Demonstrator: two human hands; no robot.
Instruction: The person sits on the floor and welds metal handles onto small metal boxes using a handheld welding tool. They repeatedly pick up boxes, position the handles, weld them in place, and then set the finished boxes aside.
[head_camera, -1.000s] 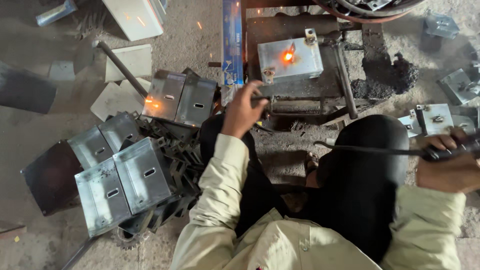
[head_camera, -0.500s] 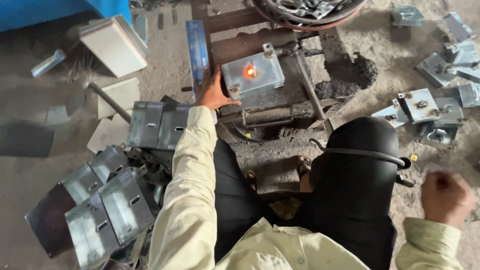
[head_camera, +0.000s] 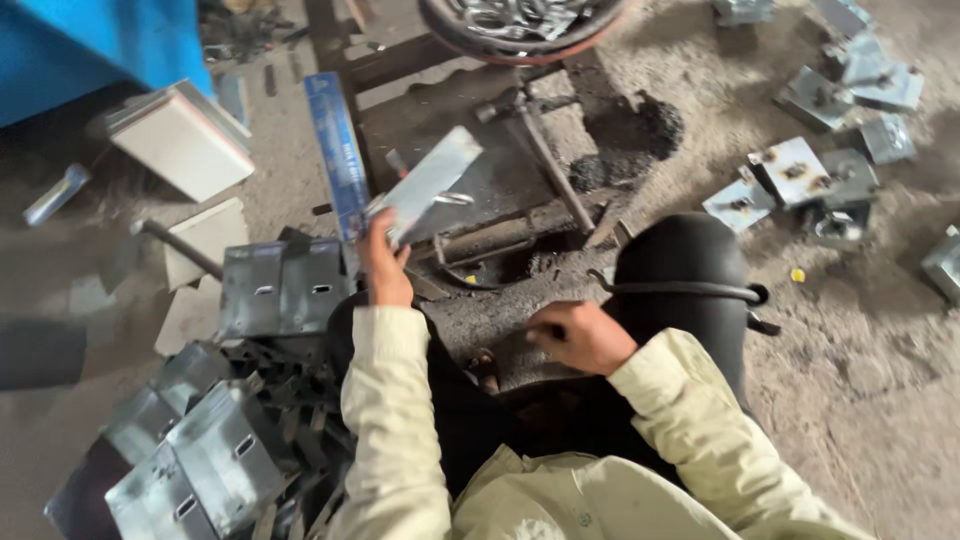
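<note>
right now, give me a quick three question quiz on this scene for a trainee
1. True or false: the left hand holds a flat metal plate raised off the ground.
2. Where is the right hand? A) on the blue bar B) low by the knee, fingers curled C) on the white box
3. Fill in: a stack of grey metal boxes with slots lies on the person's ____ side.

Key: 1 true; 2 B; 3 left. The black cable over the knee runs close to the right hand; whether the hand grips anything cannot be told.

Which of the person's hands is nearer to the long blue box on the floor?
Left. The left hand, holding a metal plate, is right beside the blue box; the right hand is lower, by the knee.
</note>
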